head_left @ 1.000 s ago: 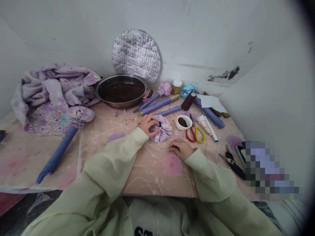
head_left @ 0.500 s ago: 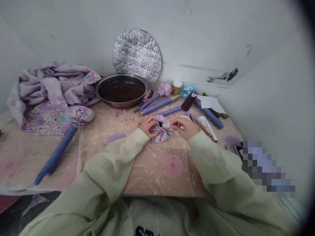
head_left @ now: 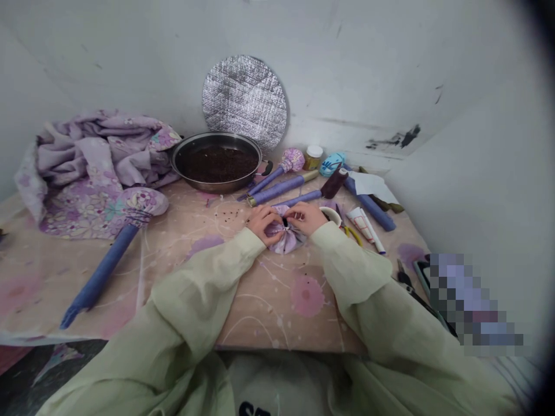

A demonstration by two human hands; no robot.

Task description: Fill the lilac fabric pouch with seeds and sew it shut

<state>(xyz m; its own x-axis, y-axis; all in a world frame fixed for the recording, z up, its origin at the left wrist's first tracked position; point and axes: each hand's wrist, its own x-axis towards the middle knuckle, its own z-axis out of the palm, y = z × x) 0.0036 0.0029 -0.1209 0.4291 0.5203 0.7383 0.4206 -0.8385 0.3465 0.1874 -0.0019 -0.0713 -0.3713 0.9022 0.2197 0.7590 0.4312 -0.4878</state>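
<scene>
Along the far side we have a pale, scuffed wall (head_left: 151, 52), and before it the bench (head_left: 269, 323) under a pink-flowered cover. Floral cloth (head_left: 93, 156) lies heaped at far left; just right of it sits a pan (head_left: 214, 185) with dark contents, a silvery disc (head_left: 245, 95) behind. Mid-bench, our left hand (head_left: 262, 224) pinches the left edge of a gathered purple pouch (head_left: 282, 246); our right hand (head_left: 307, 217) has a narrow grip at its right side, and whether that holds anything we cannot say. A white bowl (head_left: 335, 213) shows just right. We judge the step to be finger-work at the pouch's small dark mouth (head_left: 285, 222); the next move seems to call for a steady left hold and fine right fingertips.
</scene>
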